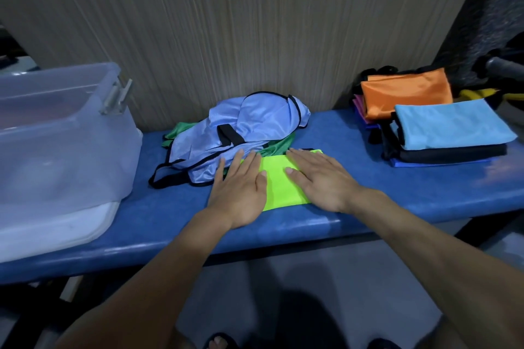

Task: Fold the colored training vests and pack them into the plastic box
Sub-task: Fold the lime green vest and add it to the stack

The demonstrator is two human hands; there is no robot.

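Note:
A folded neon-yellow vest [279, 184] lies flat near the front of the blue bench [382, 192]. My left hand [241, 189] presses its left side with straight fingers. My right hand [320, 178] lies flat on its right side. Just behind, a crumpled light-blue vest [249, 127] with black trim is heaped over a green vest [276, 147]. The translucent plastic box [56, 144] stands at the bench's left end, its inside hard to make out.
At the right end of the bench is a stack of folded vests, with a sky-blue one [450, 127] on top and an orange one [405, 92] behind it. A wood-grain wall runs directly behind the bench. The floor and my feet show below.

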